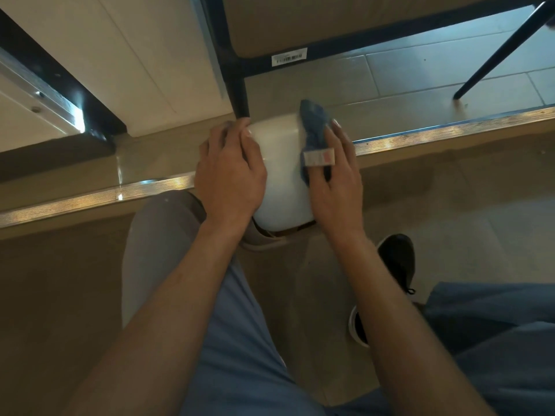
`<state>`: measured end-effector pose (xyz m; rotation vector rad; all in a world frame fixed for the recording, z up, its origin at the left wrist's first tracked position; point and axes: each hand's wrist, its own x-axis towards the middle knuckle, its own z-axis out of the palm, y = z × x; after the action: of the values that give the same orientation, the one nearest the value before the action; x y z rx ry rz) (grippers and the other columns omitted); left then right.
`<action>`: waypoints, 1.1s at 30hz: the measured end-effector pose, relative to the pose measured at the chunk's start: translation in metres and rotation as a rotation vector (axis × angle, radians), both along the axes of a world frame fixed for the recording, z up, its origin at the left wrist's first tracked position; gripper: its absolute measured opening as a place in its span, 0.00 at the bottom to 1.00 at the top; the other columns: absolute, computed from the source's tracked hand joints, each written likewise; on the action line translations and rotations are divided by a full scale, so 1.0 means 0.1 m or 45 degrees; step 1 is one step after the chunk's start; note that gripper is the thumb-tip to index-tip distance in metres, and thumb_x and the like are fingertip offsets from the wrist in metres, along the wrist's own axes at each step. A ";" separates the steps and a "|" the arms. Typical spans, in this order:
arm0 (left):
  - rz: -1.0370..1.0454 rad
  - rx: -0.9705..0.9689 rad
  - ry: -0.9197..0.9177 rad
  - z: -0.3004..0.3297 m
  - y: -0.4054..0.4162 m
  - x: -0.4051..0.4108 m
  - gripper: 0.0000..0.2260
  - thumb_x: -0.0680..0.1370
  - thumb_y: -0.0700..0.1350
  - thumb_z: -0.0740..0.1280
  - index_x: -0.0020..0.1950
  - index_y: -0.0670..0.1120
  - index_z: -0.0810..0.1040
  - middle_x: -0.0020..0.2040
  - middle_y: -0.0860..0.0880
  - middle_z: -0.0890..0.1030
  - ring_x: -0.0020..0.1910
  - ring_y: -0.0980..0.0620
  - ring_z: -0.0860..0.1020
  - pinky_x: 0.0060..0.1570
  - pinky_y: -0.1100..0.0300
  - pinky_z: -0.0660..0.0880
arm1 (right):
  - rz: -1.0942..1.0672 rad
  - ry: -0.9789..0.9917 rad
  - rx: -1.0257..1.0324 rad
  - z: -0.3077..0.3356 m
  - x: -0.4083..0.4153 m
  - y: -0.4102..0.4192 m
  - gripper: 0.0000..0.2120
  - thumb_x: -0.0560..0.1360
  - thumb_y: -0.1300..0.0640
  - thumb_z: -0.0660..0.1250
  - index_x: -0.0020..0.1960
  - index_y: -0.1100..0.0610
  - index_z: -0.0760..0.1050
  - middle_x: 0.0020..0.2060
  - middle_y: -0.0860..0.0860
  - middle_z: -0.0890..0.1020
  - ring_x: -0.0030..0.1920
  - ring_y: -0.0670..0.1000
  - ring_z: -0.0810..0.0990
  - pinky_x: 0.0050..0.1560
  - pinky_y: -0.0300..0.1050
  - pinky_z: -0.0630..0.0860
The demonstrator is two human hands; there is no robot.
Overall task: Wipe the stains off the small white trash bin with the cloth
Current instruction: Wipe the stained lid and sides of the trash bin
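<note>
The small white trash bin (282, 172) lies tipped on the floor, its side facing up, its mouth toward me. My left hand (229, 172) rests over its left side, fingers curved round the wall near its far end. A blue cloth (313, 127) with a white and pink label lies bunched on the bin's right side. My right hand (338, 178) presses the cloth against the bin, fingers spread over it.
A dark chair leg (240, 94) stands right behind the bin, with another leg (498, 52) at the far right. A metal floor strip (450, 132) crosses under the bin. My knees and a black shoe (396, 259) are close below.
</note>
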<state>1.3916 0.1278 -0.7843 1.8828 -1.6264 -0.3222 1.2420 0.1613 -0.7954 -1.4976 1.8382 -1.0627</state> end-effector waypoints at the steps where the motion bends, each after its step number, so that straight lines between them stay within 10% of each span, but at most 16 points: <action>1: -0.003 -0.003 0.001 0.00 0.00 0.00 0.19 0.86 0.52 0.52 0.71 0.52 0.76 0.67 0.48 0.77 0.62 0.44 0.76 0.57 0.50 0.75 | -0.043 0.002 -0.020 -0.02 0.05 0.11 0.24 0.84 0.51 0.62 0.78 0.52 0.65 0.79 0.51 0.63 0.78 0.53 0.64 0.73 0.54 0.70; 8: -0.015 0.008 0.035 0.00 -0.01 0.02 0.18 0.86 0.51 0.53 0.72 0.52 0.76 0.67 0.48 0.77 0.63 0.45 0.75 0.59 0.49 0.75 | -0.072 -0.120 -0.195 0.26 0.15 0.20 0.18 0.82 0.58 0.64 0.71 0.61 0.74 0.70 0.57 0.76 0.72 0.59 0.73 0.68 0.62 0.73; 14: -0.075 0.002 0.175 0.01 0.02 0.05 0.18 0.85 0.52 0.55 0.71 0.51 0.76 0.67 0.47 0.77 0.64 0.45 0.74 0.62 0.46 0.74 | -0.148 -0.423 -0.294 0.75 0.03 0.08 0.12 0.83 0.59 0.63 0.65 0.61 0.76 0.47 0.45 0.81 0.48 0.37 0.79 0.47 0.33 0.77; 24: -0.082 -0.134 0.312 0.38 0.11 0.06 0.15 0.85 0.47 0.60 0.69 0.47 0.78 0.68 0.46 0.76 0.71 0.46 0.69 0.72 0.54 0.65 | 0.068 -0.556 -0.329 1.24 0.21 -0.02 0.17 0.84 0.56 0.61 0.71 0.59 0.72 0.51 0.41 0.80 0.54 0.41 0.82 0.50 0.35 0.79; 29: -0.190 -0.089 0.902 0.55 0.31 0.06 0.19 0.85 0.50 0.56 0.73 0.45 0.72 0.68 0.42 0.78 0.68 0.43 0.76 0.67 0.39 0.73 | 0.230 -0.750 -0.288 1.40 0.52 -0.10 0.15 0.85 0.57 0.60 0.70 0.59 0.72 0.46 0.42 0.81 0.49 0.43 0.83 0.48 0.42 0.83; 33: -0.127 -0.104 1.409 0.63 0.37 0.20 0.23 0.87 0.49 0.52 0.80 0.42 0.62 0.72 0.40 0.74 0.66 0.50 0.79 0.59 0.54 0.78 | 0.387 -0.947 -0.130 1.46 0.82 -0.15 0.16 0.84 0.55 0.59 0.70 0.56 0.70 0.50 0.46 0.81 0.52 0.46 0.83 0.53 0.46 0.82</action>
<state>1.4113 0.1644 -0.7213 1.1548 -0.9195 -1.0831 1.3240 0.1462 -0.6495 -1.1534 1.0240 -1.3335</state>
